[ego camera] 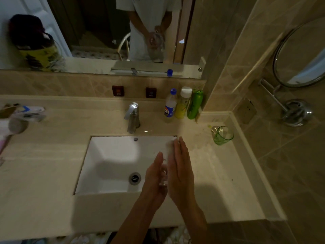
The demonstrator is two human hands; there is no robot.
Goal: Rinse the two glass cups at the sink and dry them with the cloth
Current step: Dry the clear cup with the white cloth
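Observation:
A clear glass cup [163,175] sits between my two hands above the right side of the white sink [109,155]. My left hand [154,175] holds the cup from the left, and most of the cup is hidden. My right hand [181,169] lies flat with straight fingers against a white cloth [170,147], pressing it onto the cup's right side. The cloth shows only past my fingertips. A green glass cup [223,135] stands upright on the counter [211,169] to the right, apart from both hands.
A chrome tap [133,117] stands behind the sink, with no water visibly running. Three bottles [183,104] stand at the back right by the wall. A round mirror [301,55] on an arm juts from the right wall. Toiletries [26,113] lie at the far left.

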